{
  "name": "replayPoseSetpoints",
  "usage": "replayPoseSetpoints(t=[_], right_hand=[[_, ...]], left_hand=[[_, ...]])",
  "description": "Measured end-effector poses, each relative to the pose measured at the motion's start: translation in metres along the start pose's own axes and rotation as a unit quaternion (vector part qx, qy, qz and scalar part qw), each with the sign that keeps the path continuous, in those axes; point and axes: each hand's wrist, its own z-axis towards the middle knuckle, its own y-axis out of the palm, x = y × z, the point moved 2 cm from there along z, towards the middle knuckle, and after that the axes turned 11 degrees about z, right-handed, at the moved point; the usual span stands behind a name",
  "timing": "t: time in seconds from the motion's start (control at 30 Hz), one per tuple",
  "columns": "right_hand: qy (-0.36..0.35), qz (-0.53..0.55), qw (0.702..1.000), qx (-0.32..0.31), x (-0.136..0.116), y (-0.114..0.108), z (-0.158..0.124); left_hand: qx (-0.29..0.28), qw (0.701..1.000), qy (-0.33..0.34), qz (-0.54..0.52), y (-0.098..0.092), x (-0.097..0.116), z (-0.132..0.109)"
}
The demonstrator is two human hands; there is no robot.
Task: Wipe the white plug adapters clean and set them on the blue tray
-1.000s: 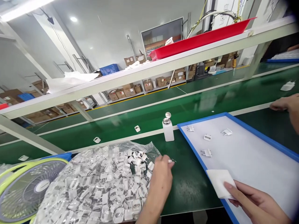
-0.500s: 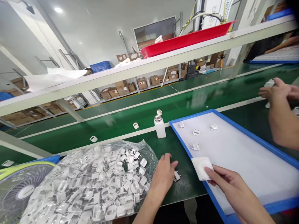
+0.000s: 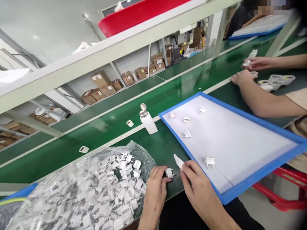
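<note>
The plug [image 3: 169,172] had its pins [image 3: 174,174] to the right

Your left hand [image 3: 154,185] was clamped on it, between bag [image 3: 137,149] and tray [image 3: 240,137]. Your right hand [image 3: 199,183] pinched the cloth [image 3: 178,162], slightly farther and to the right, apart from the plug.

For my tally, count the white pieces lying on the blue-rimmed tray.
5 white pieces: four toward the far end of the tray, one near the right hand; none seems hidden.

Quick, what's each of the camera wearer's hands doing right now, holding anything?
Left hand: closed, holding a white two-pin plug piece by fingers and thumb.
Right hand: closed, pinching a white pad.
</note>
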Motion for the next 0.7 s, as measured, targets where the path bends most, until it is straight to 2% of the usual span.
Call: replayPoseSetpoints(t=[0.13, 0.23, 0.37, 0.53, 0.7], right_hand=[[-0.03, -0.005, 0.999, -0.046, 0.009, 0.015, -0.009], [-0.075, -0.02, 0.993, -0.085, 0.013, 0.024, -0.013], [-0.117, -0.042, 0.985, -0.118, 0.014, 0.032, -0.026], [-0.135, -0.05, 0.983, -0.112, 0.008, 0.032, -0.035], [-0.092, -0.039, 0.992, -0.083, 0.003, 0.031, -0.021]], left_hand=[[0.012, 0.998, 0.061, 0.017, -0.001, -0.009, -0.001], [0.014, 0.997, 0.074, 0.021, 0.004, -0.012, -0.001], [0.049, 0.995, 0.085, 0.025, 0.005, -0.015, -0.001], [0.014, 0.997, 0.077, 0.023, 0.003, -0.015, -0.001], [0.042, 0.996, 0.071, 0.022, 0.005, -0.015, -0.002]])
